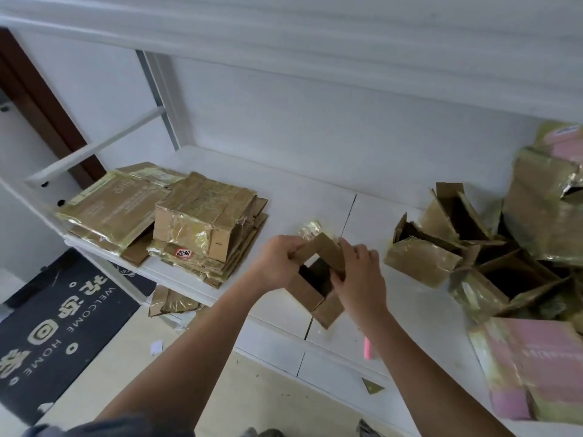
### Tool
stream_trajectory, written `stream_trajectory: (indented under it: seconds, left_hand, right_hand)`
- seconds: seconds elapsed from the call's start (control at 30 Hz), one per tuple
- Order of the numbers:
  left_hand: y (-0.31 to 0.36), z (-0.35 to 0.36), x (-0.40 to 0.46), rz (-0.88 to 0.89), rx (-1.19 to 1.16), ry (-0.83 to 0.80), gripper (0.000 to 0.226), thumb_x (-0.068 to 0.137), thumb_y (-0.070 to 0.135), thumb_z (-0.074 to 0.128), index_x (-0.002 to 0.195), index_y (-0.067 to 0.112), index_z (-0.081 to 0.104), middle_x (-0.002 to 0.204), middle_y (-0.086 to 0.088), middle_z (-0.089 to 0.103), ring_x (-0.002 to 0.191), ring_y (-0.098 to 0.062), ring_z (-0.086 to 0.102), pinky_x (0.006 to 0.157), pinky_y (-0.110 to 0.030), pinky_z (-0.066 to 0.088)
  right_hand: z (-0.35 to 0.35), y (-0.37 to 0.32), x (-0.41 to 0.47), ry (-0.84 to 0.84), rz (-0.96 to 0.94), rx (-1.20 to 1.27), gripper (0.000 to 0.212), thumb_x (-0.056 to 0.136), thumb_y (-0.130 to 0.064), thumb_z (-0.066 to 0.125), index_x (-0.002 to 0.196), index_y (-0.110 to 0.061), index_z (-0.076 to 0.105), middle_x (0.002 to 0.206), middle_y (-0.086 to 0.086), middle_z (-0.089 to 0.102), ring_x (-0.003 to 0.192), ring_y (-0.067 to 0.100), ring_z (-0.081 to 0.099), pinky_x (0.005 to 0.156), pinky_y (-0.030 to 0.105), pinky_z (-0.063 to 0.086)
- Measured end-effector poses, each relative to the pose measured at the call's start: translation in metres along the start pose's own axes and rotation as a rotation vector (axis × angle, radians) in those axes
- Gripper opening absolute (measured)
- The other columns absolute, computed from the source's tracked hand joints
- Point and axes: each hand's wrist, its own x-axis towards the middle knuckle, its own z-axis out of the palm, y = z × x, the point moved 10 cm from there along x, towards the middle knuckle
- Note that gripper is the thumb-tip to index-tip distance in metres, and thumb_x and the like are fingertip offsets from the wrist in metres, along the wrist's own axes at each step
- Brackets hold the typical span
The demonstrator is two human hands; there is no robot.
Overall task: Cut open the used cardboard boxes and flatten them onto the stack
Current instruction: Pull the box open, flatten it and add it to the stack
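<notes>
Between your two hands, above the white tabletop [419, 313], sits a small open cardboard box [318, 279]. Your left hand [277, 263] has its grip clamped on the upper left edge of a raised flap, fingers curled over it; your right hand [358, 275] pinches the right side of that flap and covers the wall behind it. You can see the dark hollow inside, but the box's far end is hidden by the flap and a crumple of shiny tape. Its long axis runs from near you, low, up and away toward the wall, with the opening facing up at you. To the left, well apart, lies the stack of flattened boxes [176, 216], its lower sheets mostly covered. On the right a heap of uncut boxes [492, 247] is cut off by the edge. A pink object [368, 347] peeks from behind your right forearm; you cannot tell what it is.
</notes>
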Motion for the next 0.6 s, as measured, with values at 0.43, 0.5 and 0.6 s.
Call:
stream_trajectory:
  seconds: [0.43, 0.5, 0.6]
  left_hand:
    - [-0.089, 0.01, -0.032, -0.544, 0.073, 0.226, 0.1, 0.074, 0.031, 0.084, 0.144, 0.013, 0.015, 0.134, -0.014, 0.027, 0.124, -0.038, 0.044, 0.101, -0.045, 0.045]
    - [-0.089, 0.008, -0.029, -0.533, -0.006, 0.235, 0.093, 0.077, 0.012, 0.078, 0.145, 0.016, 0.015, 0.133, -0.013, 0.024, 0.115, -0.036, 0.046, 0.097, -0.041, 0.047]
    - [-0.083, -0.002, -0.021, -0.434, -0.263, 0.238, 0.077, 0.083, -0.007, 0.06, 0.146, 0.024, 0.029, 0.134, -0.006, 0.032, 0.106, -0.022, 0.048, 0.075, -0.027, 0.049]
  right_hand:
    - [0.031, 0.014, -0.02, -0.114, 0.137, 0.435, 0.045, 0.101, -0.009, 0.047, 0.06, -0.025, 0.037, 0.055, -0.008, 0.041, 0.048, 0.002, 0.038, 0.047, 0.01, 0.037]
    - [0.031, 0.015, -0.021, -0.132, 0.121, 0.469, 0.04, 0.102, -0.01, 0.046, 0.064, -0.022, 0.042, 0.056, -0.006, 0.044, 0.05, 0.005, 0.039, 0.046, 0.015, 0.035]
    - [0.018, 0.022, -0.018, -0.079, 0.104, 0.572, 0.023, 0.102, -0.01, 0.046, 0.086, -0.019, 0.059, 0.068, -0.01, 0.056, 0.058, -0.001, 0.054, 0.053, 0.01, 0.039]
